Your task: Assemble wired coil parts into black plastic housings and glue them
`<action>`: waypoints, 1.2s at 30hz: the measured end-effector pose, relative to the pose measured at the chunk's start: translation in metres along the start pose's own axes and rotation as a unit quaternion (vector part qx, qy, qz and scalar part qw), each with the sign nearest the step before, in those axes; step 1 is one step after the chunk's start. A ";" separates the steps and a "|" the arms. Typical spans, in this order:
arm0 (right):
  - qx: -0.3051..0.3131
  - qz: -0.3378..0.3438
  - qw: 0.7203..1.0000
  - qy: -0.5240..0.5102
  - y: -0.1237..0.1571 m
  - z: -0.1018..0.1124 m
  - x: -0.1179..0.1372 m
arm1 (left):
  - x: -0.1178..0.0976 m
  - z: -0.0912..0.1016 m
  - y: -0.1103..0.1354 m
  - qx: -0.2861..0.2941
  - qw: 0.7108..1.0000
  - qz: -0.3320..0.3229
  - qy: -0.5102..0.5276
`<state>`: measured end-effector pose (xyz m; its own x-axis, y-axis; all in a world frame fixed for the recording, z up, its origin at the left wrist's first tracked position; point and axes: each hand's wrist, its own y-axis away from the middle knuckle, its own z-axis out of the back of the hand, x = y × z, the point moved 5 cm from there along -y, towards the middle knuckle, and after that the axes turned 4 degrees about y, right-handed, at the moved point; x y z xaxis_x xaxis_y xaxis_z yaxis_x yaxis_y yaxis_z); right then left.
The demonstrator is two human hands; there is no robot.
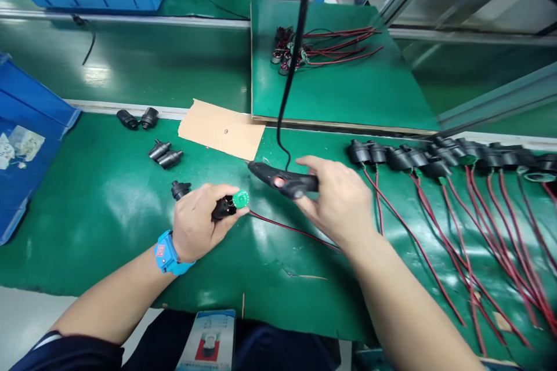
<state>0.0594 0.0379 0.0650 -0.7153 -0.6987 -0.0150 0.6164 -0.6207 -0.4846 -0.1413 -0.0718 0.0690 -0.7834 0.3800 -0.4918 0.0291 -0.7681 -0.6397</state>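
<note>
Bench [104, 208]: green top, wired black housings [399, 159] along its right back edge, loose black pieces [169, 159] toward the left back corner
Left hand [198, 223]: we pinch a green disc [241, 199] and black part [221, 208], mid-bench, between front and back edges
Right hand [342, 200]: we grip a corded black tool [267, 175], tip near the brown sheet [221, 130] at the back edge

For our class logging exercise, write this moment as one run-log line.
left hand: holds black housing, green board | right hand: holds black corded tool | table: cardboard piece, wired black parts
</note>
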 end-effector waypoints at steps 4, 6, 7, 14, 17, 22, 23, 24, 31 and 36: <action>0.140 -0.001 0.989 -0.039 -0.026 -0.041 0.002 | -0.001 -0.001 0.001 -0.003 1.000 0.001 -0.001; 0.167 -0.004 0.984 -0.057 -0.035 -0.054 0.002 | -0.002 0.000 0.001 -0.007 1.000 -0.002 -0.002; 0.173 -0.003 0.983 -0.060 -0.037 -0.057 0.002 | -0.003 0.000 0.000 -0.010 1.000 -0.005 0.000; 0.190 -0.079 0.831 -0.517 -0.004 -0.014 0.043 | -0.008 0.002 0.000 -0.032 0.999 -0.014 0.031; 0.209 -0.122 0.687 -0.685 0.013 -0.003 0.071 | -0.009 -0.001 0.000 -0.010 0.999 -0.006 0.049; 0.155 -0.196 0.646 -0.721 0.018 -0.006 0.072 | -0.012 -0.003 0.000 0.036 0.996 -0.016 0.084; 0.148 -0.204 0.654 -0.713 0.017 -0.006 0.069 | -0.013 -0.004 0.000 0.041 0.995 -0.022 0.087; 0.138 -0.210 0.662 -0.706 0.017 -0.005 0.066 | -0.012 -0.005 0.000 0.042 0.995 -0.030 0.090; 0.069 -0.258 0.714 -0.647 0.019 0.003 0.049 | -0.012 -0.011 0.005 0.050 0.989 -0.099 0.096; 0.074 -0.260 0.727 -0.632 0.022 0.005 0.049 | -0.017 -0.007 0.001 0.054 0.989 -0.114 0.073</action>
<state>0.0397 -0.0112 0.0582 -0.0488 -0.0672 0.9965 0.4658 -0.8841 -0.0368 -0.1237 -0.0754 0.0731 -0.6642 0.6138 -0.4268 -0.2101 -0.7011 -0.6814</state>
